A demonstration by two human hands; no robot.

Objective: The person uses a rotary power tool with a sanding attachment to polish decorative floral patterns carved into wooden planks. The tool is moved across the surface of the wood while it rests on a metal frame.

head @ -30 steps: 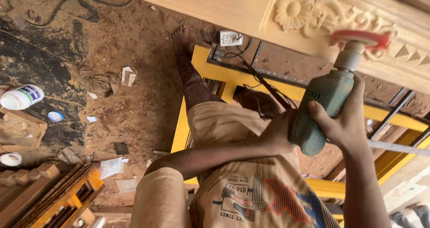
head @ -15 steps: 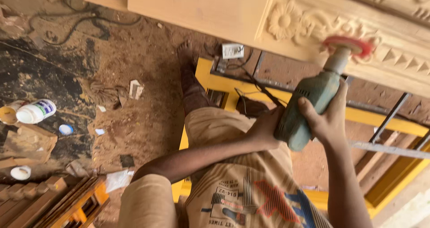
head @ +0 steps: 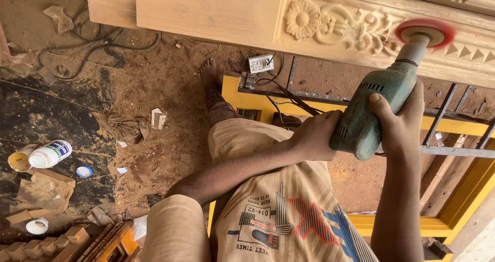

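Looking down from the person's head, the view runs from a littered dirt floor (head: 154, 81), far out beyond the left hand, across to carved woodwork above the right hand. Farthest from the left hand lie a white plastic bottle (head: 50, 154) tipped on its side beside a small open tin (head: 19, 161), a blue cap (head: 84, 171) and torn cardboard scraps (head: 44, 192), left where they fell, well apart from the work. Nearer, the person's bare foot (head: 209, 72) is planted forward on the floor, probably as a brace. The left hand (head: 314, 136) is closed against the rear of a green electric drill (head: 374, 112), seemingly steadying and pushing it. Just beside it, the right hand (head: 399, 125) wraps the drill's body, thumb across the casing, taking the tool's weight. Both hands are needed because the tool points up and away from the body. Above the right hand, a red sanding disc (head: 425, 32) on the drill's tip is blurred with spin and pressed against a pale wooden panel (head: 216, 12) carved with a flower and scrollwork (head: 335, 25). Below both hands a yellow metal frame (head: 464, 125) seems to carry the panel like a bench. A white socket block (head: 261, 63) lies on the floor beyond the left hand, with black cables running from it toward the frame.
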